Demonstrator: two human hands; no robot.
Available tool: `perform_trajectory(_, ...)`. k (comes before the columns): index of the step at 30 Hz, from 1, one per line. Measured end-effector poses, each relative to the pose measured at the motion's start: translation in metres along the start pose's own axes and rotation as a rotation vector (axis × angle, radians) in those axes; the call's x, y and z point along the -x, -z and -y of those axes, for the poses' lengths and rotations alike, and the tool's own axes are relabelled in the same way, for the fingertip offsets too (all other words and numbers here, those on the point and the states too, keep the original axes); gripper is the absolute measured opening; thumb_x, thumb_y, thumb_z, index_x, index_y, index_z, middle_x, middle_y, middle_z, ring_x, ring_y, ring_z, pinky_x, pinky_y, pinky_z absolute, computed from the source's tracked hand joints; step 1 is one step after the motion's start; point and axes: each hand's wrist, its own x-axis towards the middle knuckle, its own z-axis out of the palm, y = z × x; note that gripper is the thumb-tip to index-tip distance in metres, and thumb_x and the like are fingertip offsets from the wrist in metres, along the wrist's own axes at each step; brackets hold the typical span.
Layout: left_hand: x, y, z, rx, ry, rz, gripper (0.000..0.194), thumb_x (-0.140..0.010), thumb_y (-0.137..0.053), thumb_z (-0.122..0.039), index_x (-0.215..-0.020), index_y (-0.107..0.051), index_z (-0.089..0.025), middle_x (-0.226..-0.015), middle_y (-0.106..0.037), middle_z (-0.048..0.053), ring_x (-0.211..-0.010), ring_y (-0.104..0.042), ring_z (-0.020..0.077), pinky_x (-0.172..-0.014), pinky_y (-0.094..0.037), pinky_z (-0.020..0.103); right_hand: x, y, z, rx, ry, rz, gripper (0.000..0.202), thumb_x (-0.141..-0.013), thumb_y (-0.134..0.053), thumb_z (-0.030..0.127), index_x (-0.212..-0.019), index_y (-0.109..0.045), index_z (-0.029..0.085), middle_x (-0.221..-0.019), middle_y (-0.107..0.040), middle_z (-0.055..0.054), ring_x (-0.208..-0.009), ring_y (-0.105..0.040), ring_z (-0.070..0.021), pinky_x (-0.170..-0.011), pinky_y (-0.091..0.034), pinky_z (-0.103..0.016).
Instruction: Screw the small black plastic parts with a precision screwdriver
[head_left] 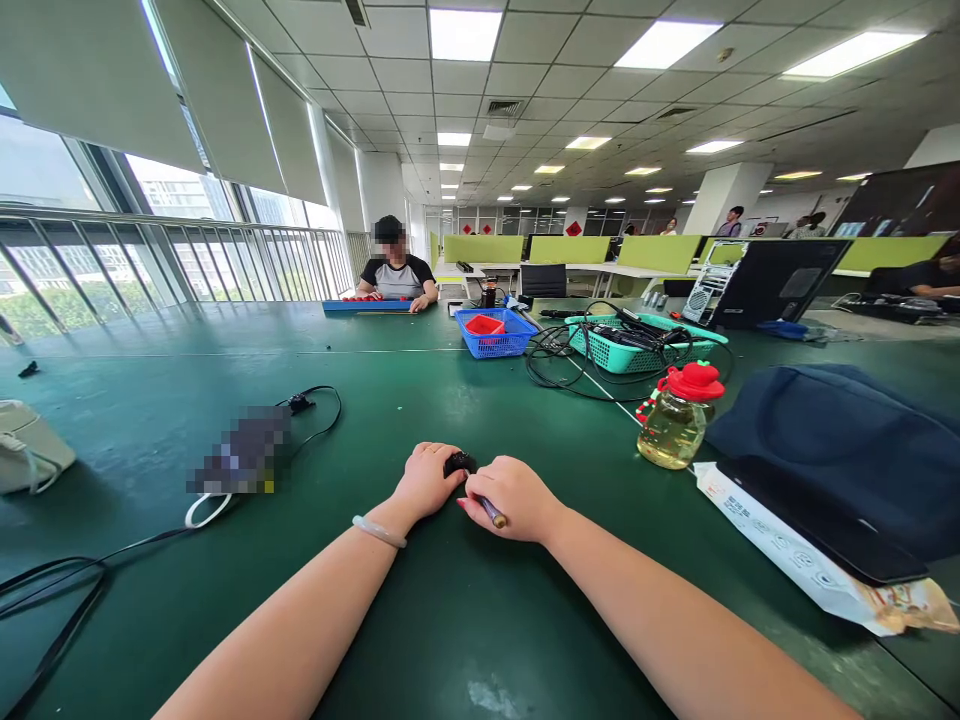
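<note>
My left hand, with a pale bangle on its wrist, rests on the green table. Its fingers are closed on a small black object, whose kind I cannot make out. Close beside it, my right hand grips a slim pen-shaped tool. The tool's rounded, brownish end points toward me, while its other end goes in among the fingers by the black object. Whether the tip touches that object is hidden.
Right of my hands stand a red-lidded bottle, a dark blue bag and a black phone on a white packet. Farther off are a blue basket and a green cable basket. A cabled device lies left. A person sits opposite.
</note>
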Motion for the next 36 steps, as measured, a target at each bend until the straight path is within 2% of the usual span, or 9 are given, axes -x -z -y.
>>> perform_trajectory(6,-0.0007,-0.0014,0.0005,0.007,-0.007,-0.015,0.031,-0.084,-0.061,-0.029,-0.112,-0.070,-0.021,-0.119,-0.071,0.007,-0.121,-0.055,0.0284,-0.109,-0.040,0.043,-0.0013,0.0019,0.0024,0.069,0.128,0.145,0.023,-0.089,-0.061,0.036,-0.073,-0.063,0.018,-0.069,-0.068,-0.004,-0.063,-0.058,-0.0160,-0.061,-0.031,-0.030)
perform_trajectory(9,-0.0007,-0.0013,0.0006,0.007,-0.013,-0.012,0.031,-0.084,-0.061,-0.029,-0.113,-0.071,-0.021,-0.118,-0.071,0.007,-0.120,-0.055,0.0284,-0.109,-0.040,0.043,-0.0017,0.0020,0.0024,0.070,0.129,0.177,0.024,-0.090,-0.061,0.036,-0.075,-0.064,0.018,-0.071,-0.069,-0.004,-0.064,-0.059,-0.0164,-0.062,-0.032,-0.030)
perform_trajectory(17,-0.0007,-0.0010,0.0007,-0.010,0.003,-0.003,0.034,-0.084,-0.061,-0.029,-0.115,-0.070,-0.020,-0.122,-0.070,0.008,-0.124,-0.053,0.0298,-0.109,-0.040,0.043,-0.0022,0.0027,0.0021,-0.002,0.012,0.082,0.021,-0.088,-0.064,0.034,-0.073,-0.060,0.020,-0.066,-0.068,-0.001,-0.058,-0.056,-0.0145,-0.063,-0.031,-0.030)
perform_trajectory(25,0.0004,0.0007,0.0004,-0.009,-0.005,0.008,0.033,-0.084,-0.060,-0.029,-0.114,-0.070,-0.020,-0.122,-0.071,0.007,-0.123,-0.054,0.0290,-0.110,-0.039,0.042,-0.0016,-0.0002,0.0012,-0.036,0.016,-0.014,0.019,-0.093,-0.054,0.025,-0.075,-0.058,0.019,-0.067,-0.067,-0.001,-0.058,-0.055,-0.0141,-0.062,-0.031,-0.030)
perform_trajectory(31,-0.0004,-0.0006,0.0009,-0.015,0.000,0.005,0.034,-0.084,-0.060,-0.029,-0.115,-0.070,-0.021,-0.123,-0.070,0.007,-0.123,-0.054,0.0287,-0.110,-0.039,0.042,-0.0021,0.0001,0.0025,0.013,0.042,0.017,0.020,-0.092,-0.055,0.025,-0.074,-0.060,0.019,-0.066,-0.067,-0.001,-0.058,-0.054,-0.0139,-0.063,-0.031,-0.030)
perform_trajectory(36,-0.0004,-0.0012,0.0013,-0.010,0.000,0.003,0.035,-0.084,-0.059,-0.028,-0.117,-0.069,-0.020,-0.124,-0.070,0.007,-0.124,-0.053,0.0285,-0.110,-0.039,0.042,-0.0020,-0.0006,0.0017,0.087,0.121,0.075,0.020,-0.091,-0.057,0.026,-0.073,-0.061,0.019,-0.068,-0.068,-0.003,-0.062,-0.055,-0.0145,-0.067,-0.032,-0.030)
